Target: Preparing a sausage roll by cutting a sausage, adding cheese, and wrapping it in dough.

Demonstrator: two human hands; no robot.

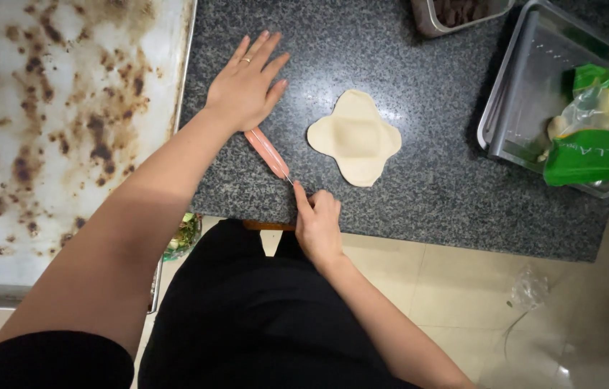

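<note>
We rest our left hand (pixel 245 88) flat and open on the counter (pixel 427 166), fingers spread, its heel touching the pink handle of a knife (pixel 268 153). Our right hand (pixel 319 223) sits at the counter's near edge, forefinger on the knife's tip, gripping nothing. The dough (pixel 355 137) lies just beside, mid-counter. A tray (pixel 513 115) holds a green bag (pixel 600 144) at the right edge.
</note>
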